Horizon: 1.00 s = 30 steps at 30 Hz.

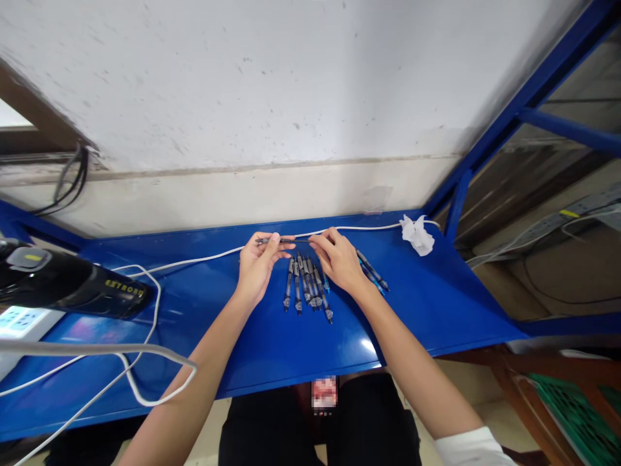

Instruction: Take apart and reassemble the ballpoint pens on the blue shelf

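Observation:
My left hand (259,264) is closed around a dark pen (276,241), held level above the blue table with the thumb along it. A thin dark length sticks out of the pen's right end, and my right hand (339,260) pinches it between thumb and fingers. Whether that thin part is a refill I cannot tell. Just below and between both hands lies a group of clear-barrelled pens (305,281) with grey and black ends, side by side. To the right of my right wrist are a few more pens (372,270), some blue, partly covered by the hand.
A black bottle (72,278) leans in at the left, near a white power strip (29,330). White cable (204,259) loops over the left side and along the back of the blue table (436,304). Crumpled tissue (417,235) lies at the back right, by a blue metal frame (456,207).

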Each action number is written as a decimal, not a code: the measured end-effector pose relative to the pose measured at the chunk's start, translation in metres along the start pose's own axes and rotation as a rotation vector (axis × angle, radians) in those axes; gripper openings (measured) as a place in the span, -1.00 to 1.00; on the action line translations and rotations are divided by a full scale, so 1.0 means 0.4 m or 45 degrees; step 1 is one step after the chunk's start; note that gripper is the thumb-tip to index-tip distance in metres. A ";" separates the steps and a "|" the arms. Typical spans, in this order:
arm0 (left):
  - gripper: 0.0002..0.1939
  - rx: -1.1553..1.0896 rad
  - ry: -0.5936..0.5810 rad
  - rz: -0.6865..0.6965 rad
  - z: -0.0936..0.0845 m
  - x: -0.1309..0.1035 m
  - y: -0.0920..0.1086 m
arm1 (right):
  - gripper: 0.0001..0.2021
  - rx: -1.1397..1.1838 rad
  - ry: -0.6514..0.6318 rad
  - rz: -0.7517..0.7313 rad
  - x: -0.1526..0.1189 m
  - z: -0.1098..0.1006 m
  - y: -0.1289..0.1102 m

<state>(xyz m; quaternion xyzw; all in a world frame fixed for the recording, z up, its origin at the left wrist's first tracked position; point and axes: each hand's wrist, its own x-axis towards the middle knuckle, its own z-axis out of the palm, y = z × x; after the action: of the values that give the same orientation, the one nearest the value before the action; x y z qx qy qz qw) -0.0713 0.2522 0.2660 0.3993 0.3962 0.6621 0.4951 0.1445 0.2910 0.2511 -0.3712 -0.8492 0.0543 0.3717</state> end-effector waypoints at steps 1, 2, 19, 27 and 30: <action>-0.64 -0.006 0.004 0.002 0.000 0.000 -0.001 | -0.75 -0.002 0.001 0.001 0.000 0.001 0.001; -0.64 -0.010 0.008 0.004 0.000 0.001 -0.001 | -0.75 -0.005 0.004 0.002 0.000 0.002 0.002; -0.67 0.196 -0.117 -0.047 0.010 -0.016 -0.025 | -0.79 0.108 -0.078 -0.064 -0.007 0.018 -0.016; -0.74 0.200 -0.124 -0.050 0.005 -0.014 -0.019 | -0.82 0.198 -0.068 -0.060 -0.009 0.022 -0.016; -0.74 0.199 -0.123 -0.046 0.006 -0.015 -0.020 | -0.84 0.209 -0.060 -0.062 -0.010 0.024 -0.014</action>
<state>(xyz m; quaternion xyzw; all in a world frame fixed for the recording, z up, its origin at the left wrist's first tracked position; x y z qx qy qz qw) -0.0653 0.2484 0.2585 0.4610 0.4295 0.6001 0.4928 0.1366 0.2859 0.2438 -0.3173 -0.8591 0.1234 0.3821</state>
